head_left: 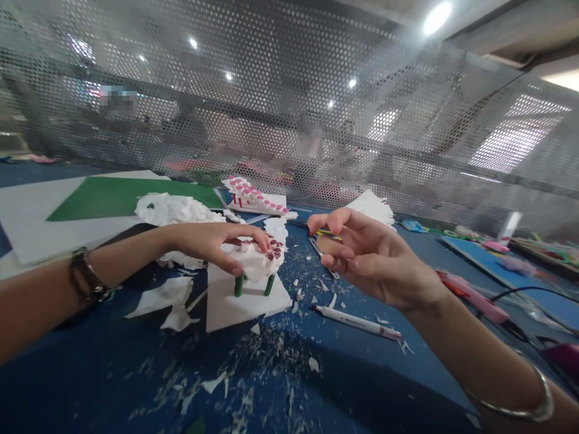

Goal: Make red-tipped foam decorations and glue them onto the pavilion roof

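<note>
From my remote seat I saw the marker point(362, 323) nearest, liable to roll if nudged. The right hand point(377, 256) hung loosely curled; I couldn't tell whether it pinched anything. Farther in, the left hand point(208, 242) gripped the paper model point(257, 266) standing on white card point(226, 314), where pressing hard might have buckled its green legs point(238, 286).

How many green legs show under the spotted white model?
2 under the white model: one green leg at front left, another green leg at front right; more may be hidden behind.
</note>
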Demonstrator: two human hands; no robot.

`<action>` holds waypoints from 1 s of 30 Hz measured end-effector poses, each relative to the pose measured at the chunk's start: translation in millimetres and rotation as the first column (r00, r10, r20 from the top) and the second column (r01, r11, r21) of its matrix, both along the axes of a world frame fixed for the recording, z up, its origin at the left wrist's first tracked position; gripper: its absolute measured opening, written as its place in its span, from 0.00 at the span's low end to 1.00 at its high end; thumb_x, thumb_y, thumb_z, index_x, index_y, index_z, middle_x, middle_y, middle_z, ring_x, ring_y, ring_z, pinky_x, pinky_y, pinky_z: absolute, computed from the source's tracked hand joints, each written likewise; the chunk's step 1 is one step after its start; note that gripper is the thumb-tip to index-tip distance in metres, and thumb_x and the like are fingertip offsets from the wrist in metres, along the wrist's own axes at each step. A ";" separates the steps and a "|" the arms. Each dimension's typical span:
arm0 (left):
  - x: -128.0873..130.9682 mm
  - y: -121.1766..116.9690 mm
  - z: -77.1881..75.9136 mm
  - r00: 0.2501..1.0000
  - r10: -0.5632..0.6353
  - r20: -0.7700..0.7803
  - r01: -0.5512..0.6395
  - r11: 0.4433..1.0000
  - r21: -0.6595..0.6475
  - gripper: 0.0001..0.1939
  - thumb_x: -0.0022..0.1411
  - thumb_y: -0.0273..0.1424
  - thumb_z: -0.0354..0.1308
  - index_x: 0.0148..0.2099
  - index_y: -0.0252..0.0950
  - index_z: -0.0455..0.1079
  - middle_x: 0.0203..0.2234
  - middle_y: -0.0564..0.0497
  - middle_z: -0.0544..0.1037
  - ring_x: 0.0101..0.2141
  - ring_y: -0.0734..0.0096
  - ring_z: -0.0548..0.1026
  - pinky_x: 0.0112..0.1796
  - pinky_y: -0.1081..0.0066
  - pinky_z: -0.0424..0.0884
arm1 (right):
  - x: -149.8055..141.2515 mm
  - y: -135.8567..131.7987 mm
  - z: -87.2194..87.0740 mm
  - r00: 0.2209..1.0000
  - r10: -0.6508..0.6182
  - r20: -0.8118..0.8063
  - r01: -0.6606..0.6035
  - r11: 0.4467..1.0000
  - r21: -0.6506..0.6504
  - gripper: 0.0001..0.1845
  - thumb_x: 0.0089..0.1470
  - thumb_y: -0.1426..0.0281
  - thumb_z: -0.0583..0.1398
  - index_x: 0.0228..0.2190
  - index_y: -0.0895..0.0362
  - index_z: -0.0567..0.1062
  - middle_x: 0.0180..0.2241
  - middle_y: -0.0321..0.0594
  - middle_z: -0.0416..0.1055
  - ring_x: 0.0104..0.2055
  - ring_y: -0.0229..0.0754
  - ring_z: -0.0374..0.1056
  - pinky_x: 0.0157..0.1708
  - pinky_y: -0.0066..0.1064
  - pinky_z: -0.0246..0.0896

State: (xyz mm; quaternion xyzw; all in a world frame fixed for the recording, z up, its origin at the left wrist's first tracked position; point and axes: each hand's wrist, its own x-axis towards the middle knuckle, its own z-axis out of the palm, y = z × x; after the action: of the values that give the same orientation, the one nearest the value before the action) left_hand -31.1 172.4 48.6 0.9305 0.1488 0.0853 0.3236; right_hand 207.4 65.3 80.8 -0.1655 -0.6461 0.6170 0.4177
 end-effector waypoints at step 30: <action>23.6 -58.6 16.1 0.929 0.190 0.316 -0.303 0.881 0.363 0.09 0.59 0.37 0.55 0.38 0.37 0.67 0.35 0.52 0.74 0.39 0.67 0.69 0.40 0.71 0.62 | -1.7 1.4 2.0 0.985 -0.105 0.139 0.108 0.994 -0.011 0.19 0.47 0.80 0.59 0.42 0.55 0.69 0.24 0.28 0.57 0.26 0.28 0.58 0.51 0.28 0.58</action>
State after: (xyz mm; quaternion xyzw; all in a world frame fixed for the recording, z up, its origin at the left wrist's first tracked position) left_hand -7.5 113.7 64.7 0.9296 0.2003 0.2818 0.1272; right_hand 205.7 66.7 82.8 -0.2459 -0.6580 0.5868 0.4027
